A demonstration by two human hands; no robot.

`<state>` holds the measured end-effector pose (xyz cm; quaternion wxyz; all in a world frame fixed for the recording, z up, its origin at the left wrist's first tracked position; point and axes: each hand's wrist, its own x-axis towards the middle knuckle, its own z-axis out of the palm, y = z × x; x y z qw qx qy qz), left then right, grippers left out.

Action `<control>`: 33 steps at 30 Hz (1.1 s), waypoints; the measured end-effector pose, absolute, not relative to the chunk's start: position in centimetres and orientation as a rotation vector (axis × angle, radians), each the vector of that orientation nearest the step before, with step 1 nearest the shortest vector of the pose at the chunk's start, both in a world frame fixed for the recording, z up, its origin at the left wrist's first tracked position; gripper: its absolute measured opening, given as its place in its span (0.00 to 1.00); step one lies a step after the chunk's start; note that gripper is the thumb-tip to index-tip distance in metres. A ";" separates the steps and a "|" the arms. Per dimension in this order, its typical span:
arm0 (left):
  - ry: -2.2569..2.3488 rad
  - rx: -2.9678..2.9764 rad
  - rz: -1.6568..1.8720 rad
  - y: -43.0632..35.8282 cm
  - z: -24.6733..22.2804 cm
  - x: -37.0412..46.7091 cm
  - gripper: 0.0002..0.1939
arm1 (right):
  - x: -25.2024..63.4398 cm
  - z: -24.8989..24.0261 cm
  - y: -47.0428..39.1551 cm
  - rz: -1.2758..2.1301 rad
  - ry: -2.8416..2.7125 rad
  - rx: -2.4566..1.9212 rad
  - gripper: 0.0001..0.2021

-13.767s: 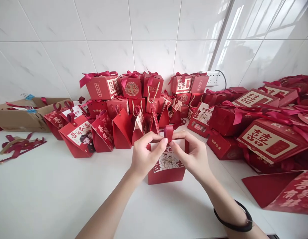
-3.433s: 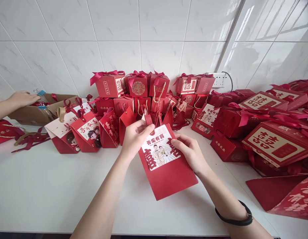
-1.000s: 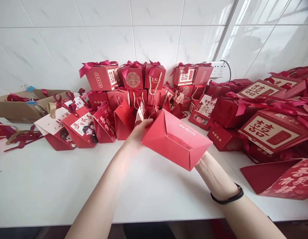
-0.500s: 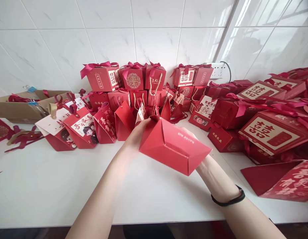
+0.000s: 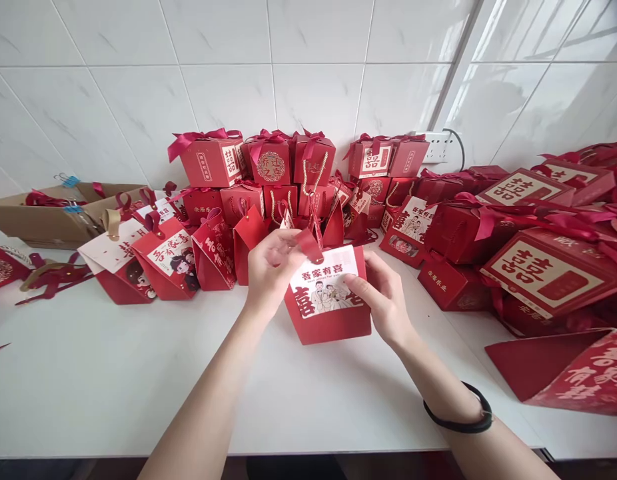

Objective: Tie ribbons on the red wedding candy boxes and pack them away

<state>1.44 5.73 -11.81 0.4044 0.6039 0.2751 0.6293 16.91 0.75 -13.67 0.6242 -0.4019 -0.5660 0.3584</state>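
Above the table's middle I hold a red paper gift box (image 5: 333,325), its white front panel with a printed couple turned toward me. My right hand (image 5: 386,293) grips its right side, thumb pressed on the panel and fingers behind. At the upper left corner, my left hand (image 5: 271,270) has its fingers closed by the dark red ribbon loop (image 5: 309,246) on the box's top; part of those fingers is hidden behind it. Similar pointed gift boxes stand to the left, among them a red one with a couple print (image 5: 169,263) and a white-topped one (image 5: 116,267).
Red boxes with bows (image 5: 211,163) are stacked along the tiled wall, and more are piled at right (image 5: 543,273). An open box (image 5: 563,373) lies at the right front. At left are a cardboard carton (image 5: 53,223) and loose ribbons (image 5: 53,277). A power strip (image 5: 438,148) is behind.
The held gift box has turned from showing its underside to standing with its printed front toward me. My left hand moved to its upper left, my right hand to its right side.
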 end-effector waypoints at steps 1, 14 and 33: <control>0.688 1.535 1.602 5.5 -11.7 1.4 0.13 | 16.9 -13.7 0.7 0.851 -1.313 -0.934 0.09; 0.746 1.326 1.513 5.5 -10.4 0.1 0.11 | 17.1 -13.3 0.5 1.197 -1.294 -0.893 0.07; 0.627 1.200 1.174 5.9 -10.6 0.2 0.24 | 17.2 -13.5 0.6 1.718 -1.038 -0.622 0.18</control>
